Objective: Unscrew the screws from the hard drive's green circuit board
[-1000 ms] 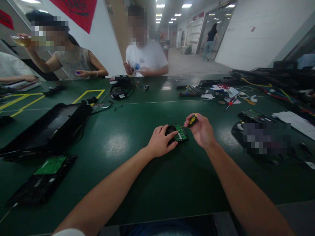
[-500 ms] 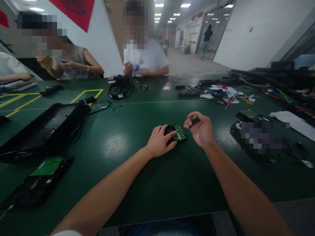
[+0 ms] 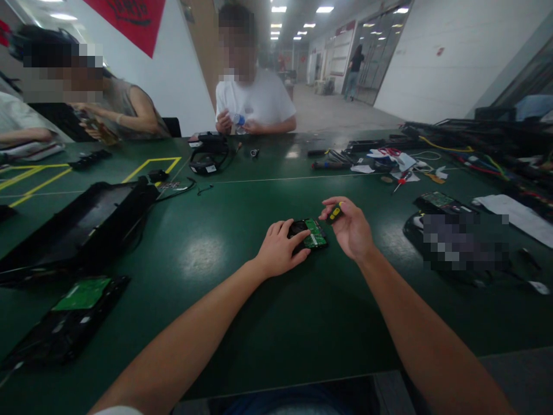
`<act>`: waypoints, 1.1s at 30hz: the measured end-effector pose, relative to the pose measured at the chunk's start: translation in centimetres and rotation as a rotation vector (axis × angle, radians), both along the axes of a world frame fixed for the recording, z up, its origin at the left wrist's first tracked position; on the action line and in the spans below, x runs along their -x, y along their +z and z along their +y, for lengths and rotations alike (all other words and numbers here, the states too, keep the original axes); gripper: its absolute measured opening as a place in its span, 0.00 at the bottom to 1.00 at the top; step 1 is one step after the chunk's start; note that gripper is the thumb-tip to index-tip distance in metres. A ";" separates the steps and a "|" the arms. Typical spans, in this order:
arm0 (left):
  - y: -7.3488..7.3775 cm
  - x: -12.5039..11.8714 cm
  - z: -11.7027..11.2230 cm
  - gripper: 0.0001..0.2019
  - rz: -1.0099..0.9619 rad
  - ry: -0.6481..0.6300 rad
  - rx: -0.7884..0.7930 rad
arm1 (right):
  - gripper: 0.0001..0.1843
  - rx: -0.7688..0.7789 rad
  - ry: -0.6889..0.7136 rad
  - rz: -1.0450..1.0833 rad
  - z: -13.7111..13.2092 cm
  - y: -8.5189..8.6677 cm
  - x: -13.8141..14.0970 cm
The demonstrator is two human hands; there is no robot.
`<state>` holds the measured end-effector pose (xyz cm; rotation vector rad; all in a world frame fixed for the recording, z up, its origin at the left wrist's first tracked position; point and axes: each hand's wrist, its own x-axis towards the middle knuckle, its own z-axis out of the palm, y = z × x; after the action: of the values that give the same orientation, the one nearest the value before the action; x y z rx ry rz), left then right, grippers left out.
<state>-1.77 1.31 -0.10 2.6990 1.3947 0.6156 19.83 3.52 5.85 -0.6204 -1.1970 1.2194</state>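
A small black device with a green circuit board (image 3: 317, 233) lies on the green tabletop in front of me. My left hand (image 3: 283, 248) grips it from the left, fingers over its far side and thumb at the near edge, covering part of the casing. Just to the right and slightly above the board, my right hand (image 3: 351, 229) is closed around a black-and-yellow screwdriver (image 3: 334, 214). Only the handle shows clearly; its tip is too small or dark to make out.
At left stand a large black housing (image 3: 86, 222) and a black panel with a green board (image 3: 82, 294). On the right are a blurred-out dark object (image 3: 415, 230), another circuit board (image 3: 440, 200) and piled cables (image 3: 488, 155). Two people (image 3: 259, 104) (image 3: 133, 109) sit across the table.
My right hand has shifted slightly left and turned the screwdriver so more of its yellow marking shows. My left hand and the device stay put. A person at far left has lowered their hands.
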 end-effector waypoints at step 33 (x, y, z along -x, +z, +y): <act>0.0 0.0 0.0 0.29 0.003 0.000 0.013 | 0.23 0.070 0.050 0.016 -0.2 0.2 0.2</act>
<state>-1.73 1.30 -0.05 2.6912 1.3945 0.6010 19.66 3.31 6.02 -0.6349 -1.1664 1.3108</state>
